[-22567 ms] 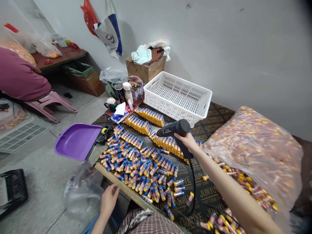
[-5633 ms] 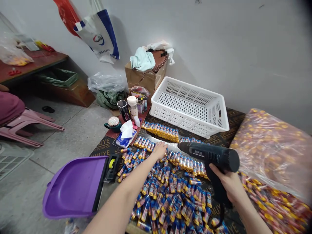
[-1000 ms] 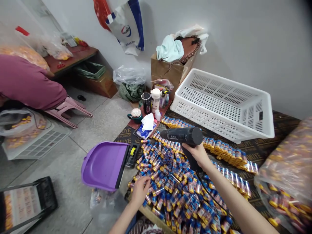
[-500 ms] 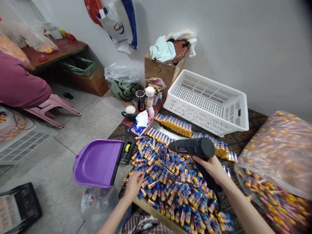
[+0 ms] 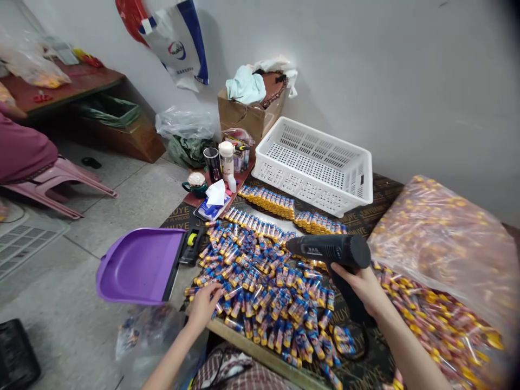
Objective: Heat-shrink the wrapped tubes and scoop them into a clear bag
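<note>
Currently, right hand [image 5: 363, 290]: is gripping the handle of a black heat gun [image 5: 330, 249], fingers wrapping around it; the barrel is pointing left above the loose tubes.
Left hand [image 5: 204, 304]: is hanging at the front edge of the worktop [image 5: 377, 208], beside the near left fringe of the tubes; its fingers are forming a loose, narrow curl; whether they are touching or pinching a tube, I cannot tell.
Loose tubes [image 5: 260, 292]: are lying in a jumbled spread in front of the person, between and beyond the two hands; each is showing blue and yellow ends.
Front row [image 5: 252, 222]: is lining up side by side just behind the jumble; part of it is hiding behind the heat gun.
Rear stacks [image 5: 270, 203]: are standing in neat layers behind that row, near the white crate [image 5: 303, 187].
Right side: a large clear bag [image 5: 439, 233] is bulging with yellow-capped pieces; a pinkish heap [image 5: 434, 325] is spreading in front of it.
Left side: a tape dispenser [image 5: 192, 246] is sitting beside the tubes; a purple dustpan [image 5: 140, 265] is adjoining it.
Back left: a green mug [image 5: 197, 188], a dark cup [image 5: 212, 165] and a white bottle [image 5: 227, 161] are standing close together.
</note>
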`<act>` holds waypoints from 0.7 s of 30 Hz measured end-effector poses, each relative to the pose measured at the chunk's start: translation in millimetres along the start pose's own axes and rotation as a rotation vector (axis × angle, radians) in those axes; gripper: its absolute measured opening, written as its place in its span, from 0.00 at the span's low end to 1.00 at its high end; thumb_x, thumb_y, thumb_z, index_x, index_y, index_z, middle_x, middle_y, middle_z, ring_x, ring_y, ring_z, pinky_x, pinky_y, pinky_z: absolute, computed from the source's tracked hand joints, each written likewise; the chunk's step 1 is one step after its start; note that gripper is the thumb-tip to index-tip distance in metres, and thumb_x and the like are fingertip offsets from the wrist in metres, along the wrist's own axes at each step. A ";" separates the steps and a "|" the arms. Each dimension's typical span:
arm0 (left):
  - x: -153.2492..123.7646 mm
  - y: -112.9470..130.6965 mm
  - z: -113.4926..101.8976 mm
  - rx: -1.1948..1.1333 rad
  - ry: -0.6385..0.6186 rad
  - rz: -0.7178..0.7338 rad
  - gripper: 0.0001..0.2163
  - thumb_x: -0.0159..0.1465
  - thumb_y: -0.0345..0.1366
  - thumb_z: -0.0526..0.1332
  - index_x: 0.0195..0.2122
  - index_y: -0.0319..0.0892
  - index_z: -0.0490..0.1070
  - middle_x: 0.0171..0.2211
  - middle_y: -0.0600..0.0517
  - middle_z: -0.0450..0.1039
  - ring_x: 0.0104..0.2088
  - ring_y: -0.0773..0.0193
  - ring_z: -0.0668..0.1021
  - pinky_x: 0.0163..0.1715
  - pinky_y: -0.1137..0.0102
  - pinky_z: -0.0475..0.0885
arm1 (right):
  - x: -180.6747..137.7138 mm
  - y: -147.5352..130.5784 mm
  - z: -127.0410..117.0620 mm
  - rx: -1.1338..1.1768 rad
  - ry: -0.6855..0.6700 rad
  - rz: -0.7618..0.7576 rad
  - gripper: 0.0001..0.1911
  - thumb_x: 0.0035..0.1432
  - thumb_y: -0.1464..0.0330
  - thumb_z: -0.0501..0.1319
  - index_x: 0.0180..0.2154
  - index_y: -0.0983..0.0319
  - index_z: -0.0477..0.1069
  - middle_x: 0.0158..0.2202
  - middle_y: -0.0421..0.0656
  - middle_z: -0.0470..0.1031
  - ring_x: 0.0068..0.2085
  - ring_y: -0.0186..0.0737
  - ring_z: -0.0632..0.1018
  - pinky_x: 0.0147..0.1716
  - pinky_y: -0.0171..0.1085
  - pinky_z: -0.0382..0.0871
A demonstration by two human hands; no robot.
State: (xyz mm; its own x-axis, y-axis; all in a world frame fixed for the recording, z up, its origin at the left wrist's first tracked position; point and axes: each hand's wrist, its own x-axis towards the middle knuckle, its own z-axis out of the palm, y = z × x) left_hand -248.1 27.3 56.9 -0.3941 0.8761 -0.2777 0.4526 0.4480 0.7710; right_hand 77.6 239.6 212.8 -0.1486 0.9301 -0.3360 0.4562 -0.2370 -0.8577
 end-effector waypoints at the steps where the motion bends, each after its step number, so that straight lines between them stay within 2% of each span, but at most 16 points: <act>1: -4.1 3.5 4.4 0.006 0.004 -0.007 0.12 0.58 0.41 0.53 0.34 0.42 0.74 0.36 0.48 0.78 0.37 0.58 0.78 0.41 0.63 0.72 | 1.7 5.0 -5.3 0.023 -0.001 0.006 0.23 0.44 0.56 0.66 0.41 0.63 0.73 0.36 0.47 0.79 0.38 0.51 0.78 0.38 0.45 0.73; 4: -19.0 15.5 23.5 -0.002 0.014 -0.007 0.13 0.58 0.41 0.53 0.35 0.42 0.74 0.37 0.48 0.77 0.37 0.58 0.78 0.39 0.64 0.72 | 6.5 19.4 -21.5 0.060 -0.018 -0.008 0.26 0.44 0.57 0.67 0.43 0.64 0.72 0.38 0.48 0.78 0.36 0.50 0.78 0.36 0.45 0.73; 7: -36.9 30.0 50.7 -0.010 0.022 -0.006 0.13 0.58 0.41 0.53 0.35 0.42 0.74 0.37 0.47 0.77 0.37 0.58 0.78 0.39 0.65 0.73 | 8.1 37.1 -45.3 0.025 0.011 -0.125 0.26 0.44 0.58 0.67 0.44 0.64 0.72 0.41 0.48 0.77 0.41 0.50 0.76 0.43 0.47 0.70; 10: -56.7 49.0 83.1 0.002 -0.019 0.000 0.13 0.58 0.41 0.54 0.34 0.41 0.74 0.35 0.48 0.77 0.35 0.59 0.78 0.38 0.66 0.73 | 3.1 61.4 -82.1 -0.004 0.081 -0.208 0.25 0.44 0.58 0.66 0.43 0.64 0.72 0.44 0.47 0.76 0.46 0.49 0.75 0.49 0.48 0.66; 17: -95.6 102.1 160.7 0.064 -0.112 0.025 0.12 0.58 0.40 0.54 0.35 0.41 0.74 0.36 0.47 0.77 0.37 0.58 0.78 0.41 0.65 0.72 | -24.8 135.2 -195.6 0.007 0.220 -0.029 0.27 0.43 0.57 0.66 0.44 0.65 0.72 0.43 0.49 0.77 0.45 0.52 0.76 0.46 0.49 0.68; 19: -102.9 116.9 178.2 0.093 -0.129 0.039 0.12 0.58 0.40 0.54 0.35 0.42 0.75 0.36 0.47 0.77 0.38 0.57 0.77 0.41 0.64 0.72 | -28.6 152.4 -219.1 0.003 0.245 0.017 0.28 0.43 0.55 0.66 0.44 0.66 0.72 0.44 0.51 0.76 0.45 0.53 0.75 0.46 0.50 0.68; 21: -108.8 130.3 191.4 0.114 -0.145 0.054 0.12 0.59 0.40 0.53 0.35 0.43 0.75 0.36 0.47 0.77 0.37 0.57 0.77 0.40 0.64 0.72 | -28.0 163.4 -230.8 0.001 0.260 0.029 0.28 0.43 0.55 0.66 0.43 0.66 0.72 0.45 0.51 0.76 0.46 0.54 0.75 0.47 0.51 0.67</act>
State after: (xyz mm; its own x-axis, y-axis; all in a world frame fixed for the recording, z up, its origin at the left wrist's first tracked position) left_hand 6.8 24.4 77.8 -0.2512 0.9122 -0.3238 0.5609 0.4098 0.7193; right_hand 358.8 239.6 171.8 0.0954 0.9639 -0.2488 0.4562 -0.2644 -0.8497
